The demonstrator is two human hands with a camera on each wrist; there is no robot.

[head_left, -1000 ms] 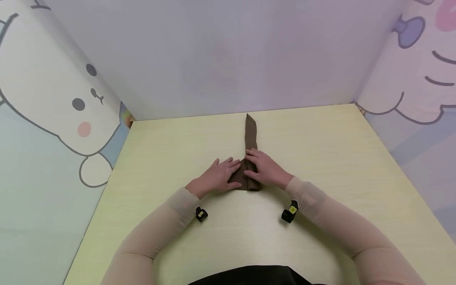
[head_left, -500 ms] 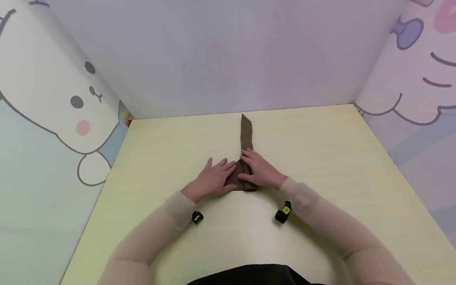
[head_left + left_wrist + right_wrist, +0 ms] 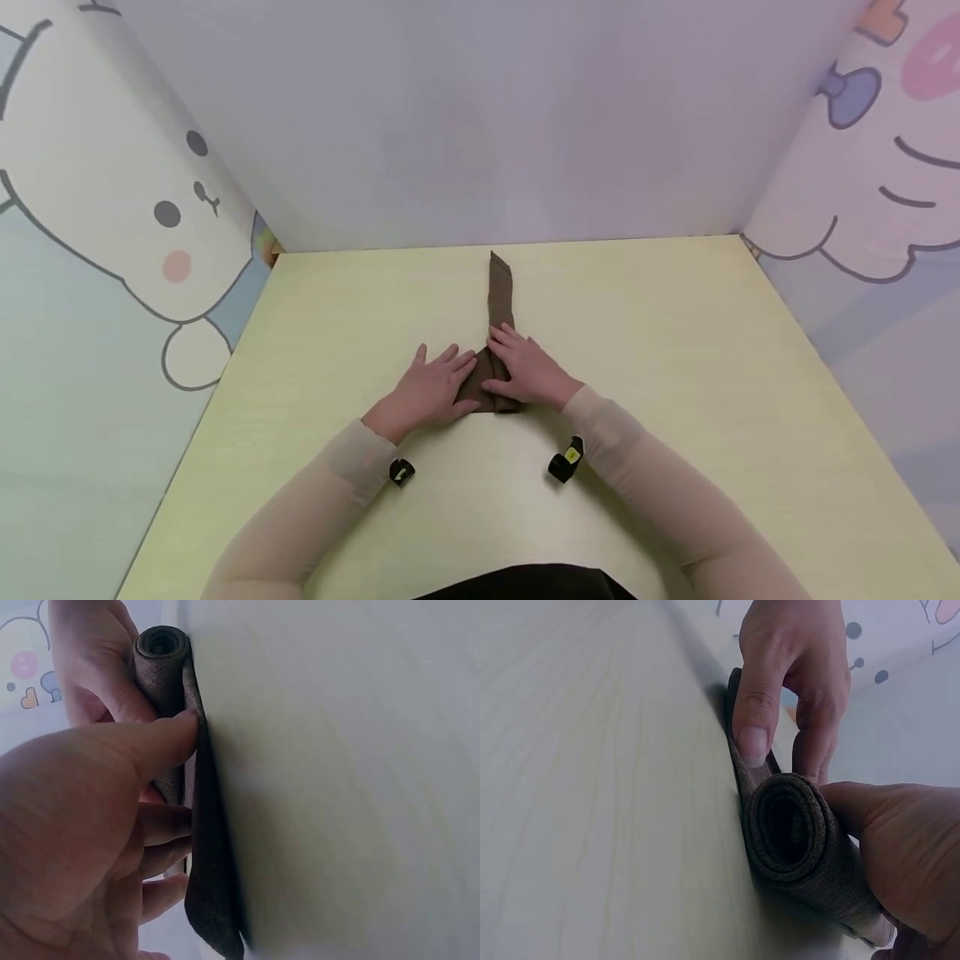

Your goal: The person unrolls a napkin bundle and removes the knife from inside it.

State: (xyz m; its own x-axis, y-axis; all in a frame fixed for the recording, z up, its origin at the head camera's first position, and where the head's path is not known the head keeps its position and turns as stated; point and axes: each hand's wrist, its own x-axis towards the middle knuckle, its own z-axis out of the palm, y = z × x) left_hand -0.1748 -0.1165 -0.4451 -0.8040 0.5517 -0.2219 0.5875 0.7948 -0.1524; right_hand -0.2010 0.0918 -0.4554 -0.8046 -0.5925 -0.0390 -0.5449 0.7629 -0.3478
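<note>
A brown cloth lies on the table, partly rolled, with a flat triangular part on the left. A long strip of it reaches toward the back edge. My left hand presses the flat part with spread, straight fingers; its thumb lies at the near edge. My right hand rests over the rolled part, fingers extended along it and thumb toward the left hand. In the right wrist view, the spiral end of the roll faces the camera, with the right thumb against its side.
The pale wooden table spreads around the cloth. A plain wall stands behind it, and cartoon-printed panels flank it. Black wrist devices hang at both sleeves.
The cloth and both hands have shifted a little to the left along the table. The head view has tilted slightly. Both hands keep about the same places on the cloth.
</note>
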